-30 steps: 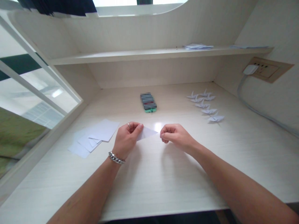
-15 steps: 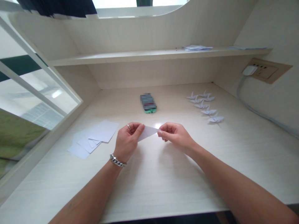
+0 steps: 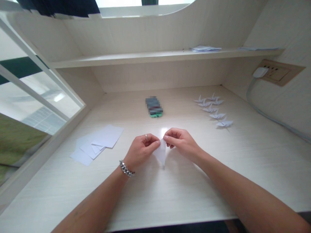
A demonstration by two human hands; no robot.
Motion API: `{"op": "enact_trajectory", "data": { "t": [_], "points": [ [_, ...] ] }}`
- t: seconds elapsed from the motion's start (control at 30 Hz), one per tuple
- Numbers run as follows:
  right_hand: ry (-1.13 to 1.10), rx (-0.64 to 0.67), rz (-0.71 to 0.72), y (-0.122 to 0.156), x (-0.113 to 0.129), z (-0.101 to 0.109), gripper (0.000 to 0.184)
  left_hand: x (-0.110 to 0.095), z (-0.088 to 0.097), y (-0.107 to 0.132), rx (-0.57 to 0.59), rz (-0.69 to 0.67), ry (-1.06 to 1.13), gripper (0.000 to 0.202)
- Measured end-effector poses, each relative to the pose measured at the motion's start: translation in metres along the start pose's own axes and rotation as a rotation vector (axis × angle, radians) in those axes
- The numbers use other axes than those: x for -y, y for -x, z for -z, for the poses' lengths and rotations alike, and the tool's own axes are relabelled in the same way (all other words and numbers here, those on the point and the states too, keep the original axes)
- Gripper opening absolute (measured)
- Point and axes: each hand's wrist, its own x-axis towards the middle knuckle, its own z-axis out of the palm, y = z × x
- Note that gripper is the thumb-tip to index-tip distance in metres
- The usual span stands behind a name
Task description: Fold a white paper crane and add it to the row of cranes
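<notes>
Between my two hands hangs a small folded white paper point(image 3: 161, 154), its narrow point turned down toward me over the desk. My left hand point(image 3: 145, 145), with a ring and a chain bracelet, pinches its upper left edge between thumb and fingers. At the top right corner my right hand point(image 3: 178, 139) pinches the same paper with thumb and forefinger. Several loose white paper sheets point(image 3: 108, 136) lie overlapping to the left. Folded paper cranes point(image 3: 224, 124) stand grouped at the right. Fingers hide part of the paper's upper edge.
A blurred dark device with a green end point(image 3: 154, 107) lies on the desk behind my hands. Above, a shelf point(image 3: 136, 61) spans the back, with a paper stack point(image 3: 206, 49) on it. A plug with a grey cable point(image 3: 259, 110) runs from the right wall socket point(image 3: 279, 73).
My left hand has moved right, close to my right hand. The paper has swung from pointing right to pointing down toward me. The right hand stays nearly in place.
</notes>
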Motion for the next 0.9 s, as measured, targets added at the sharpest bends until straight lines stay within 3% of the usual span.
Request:
{"op": "enact_trajectory", "data": {
  "t": [0.2, 0.73, 0.9],
  "points": [
    [-0.118, -0.131, -0.048, -0.004, 0.003, 0.006, 0.016, -0.002, 0.003, -0.001, -0.004, 0.033, 0.081, 0.010],
    [-0.182, -0.198, -0.064, -0.005, 0.008, 0.015, 0.018, -0.004, 0.010, 0.000, -0.038, 0.114, 0.148, 0.005],
    [-0.161, -0.189, -0.052, -0.005, 0.007, 0.013, 0.018, 0.000, 0.007, -0.001, -0.024, 0.093, 0.155, 0.015]
  ]
}}
